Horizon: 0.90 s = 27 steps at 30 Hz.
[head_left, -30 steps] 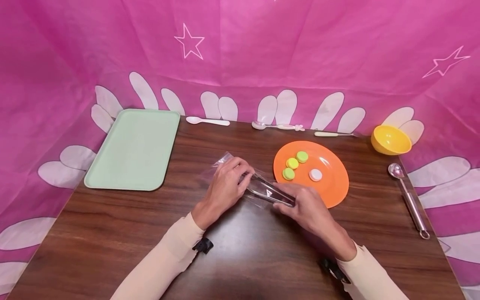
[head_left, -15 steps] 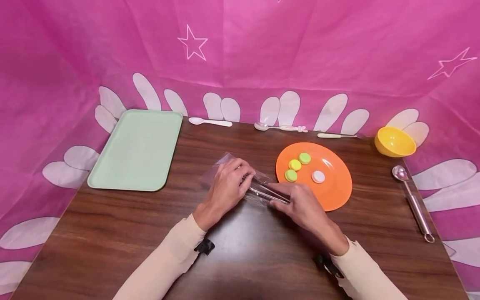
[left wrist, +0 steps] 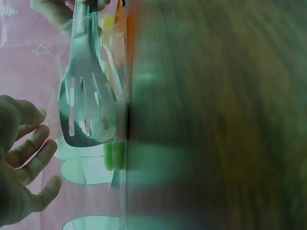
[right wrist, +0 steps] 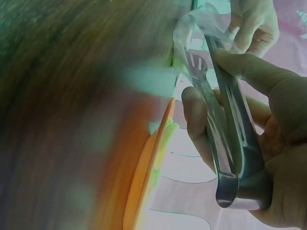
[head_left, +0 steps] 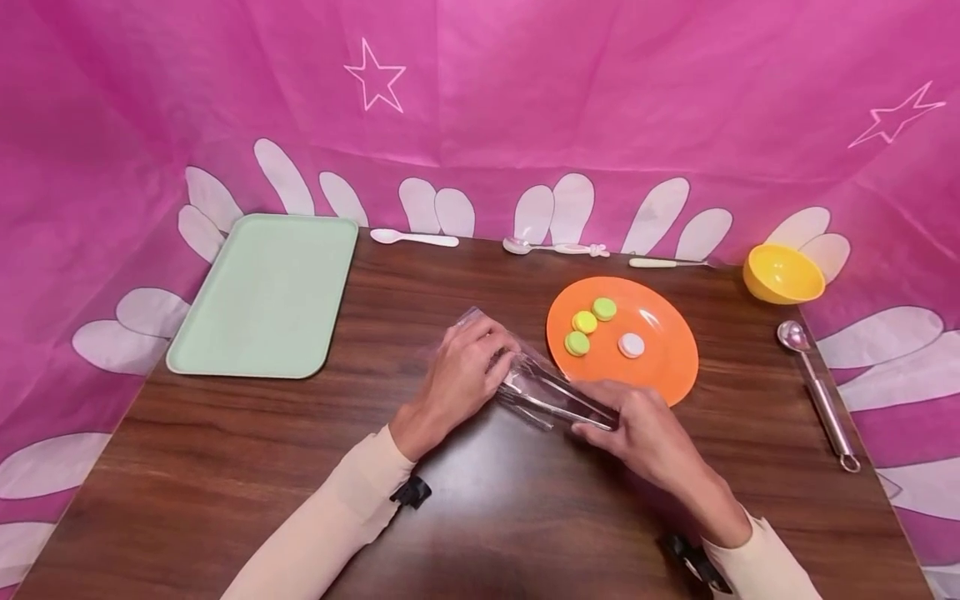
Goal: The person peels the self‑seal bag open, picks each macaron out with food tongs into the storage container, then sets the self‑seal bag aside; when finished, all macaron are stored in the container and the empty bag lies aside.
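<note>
My right hand [head_left: 648,429] grips metal tongs [right wrist: 237,124], thumb and fingers on their arms. Their slotted head [left wrist: 86,115] reaches into a clear plastic bag [head_left: 528,400]. At the bag's other side, my left hand [head_left: 465,358] seems to pinch the thin film with curled fingers; the film is hard to make out. Past the tongs' tip, a green macaron [left wrist: 114,155] appears in the left wrist view, seemingly inside the bag. Close to my right hand lies an orange plate [head_left: 667,371] bearing a yellow macaron [head_left: 584,322], a white macaron [head_left: 632,345] and two green ones.
A pale green tray [head_left: 262,300] lies at the left. Along the back edge are a white spoon [head_left: 414,238], a spoon with a decorated handle [head_left: 555,247] and a slim pale-handled utensil [head_left: 660,262]. A yellow bowl [head_left: 783,279] and a metal scoop [head_left: 821,396] are at the right.
The tongs' arms came closer together, then spread again. My right hand has drawn back to the right with them. My left hand and the bag shifted slightly right.
</note>
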Motion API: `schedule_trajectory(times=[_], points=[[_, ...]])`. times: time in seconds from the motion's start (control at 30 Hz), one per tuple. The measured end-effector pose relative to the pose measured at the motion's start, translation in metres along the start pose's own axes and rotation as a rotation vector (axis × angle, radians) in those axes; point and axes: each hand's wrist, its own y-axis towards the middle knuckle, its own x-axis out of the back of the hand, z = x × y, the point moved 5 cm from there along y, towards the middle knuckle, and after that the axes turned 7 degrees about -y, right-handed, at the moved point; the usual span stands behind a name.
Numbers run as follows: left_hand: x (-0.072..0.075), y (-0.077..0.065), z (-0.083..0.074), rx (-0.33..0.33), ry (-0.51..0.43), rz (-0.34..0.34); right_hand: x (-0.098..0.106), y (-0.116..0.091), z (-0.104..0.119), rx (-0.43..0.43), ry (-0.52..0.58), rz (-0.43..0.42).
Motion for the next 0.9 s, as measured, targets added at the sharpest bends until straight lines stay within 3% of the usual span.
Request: schedule_trajectory(times=[0.17,0.33,0.5,0.57,0.67,0.8,0.9], points=[[-0.002,-0.001,-0.002,-0.001,-0.014,0.026,0.004,-0.002,0.004,0.027,-0.044,-0.007],[0.004,0.002,0.009,0.074,-0.02,0.099,0.009,-0.005,0.005,0.017,-0.052,-0.01],[0.009,-0.004,0.033,0.221,0.011,0.298,0.006,-0.005,0.002,0.001,-0.042,-0.001],[0.003,-0.012,0.047,0.224,0.073,0.37,0.005,-0.005,0.0,-0.003,-0.032,0.001],[0.005,-0.017,0.049,0.26,0.122,0.466,0.006,-0.006,-0.001,-0.008,-0.023,-0.002],[0.011,-0.018,0.041,0.395,0.142,0.593,0.008,-0.008,-0.002,-0.003,-0.018,-0.016],[0.011,-0.021,0.043,0.459,0.193,0.663,0.009,-0.01,-0.003,0.008,-0.02,-0.033]])
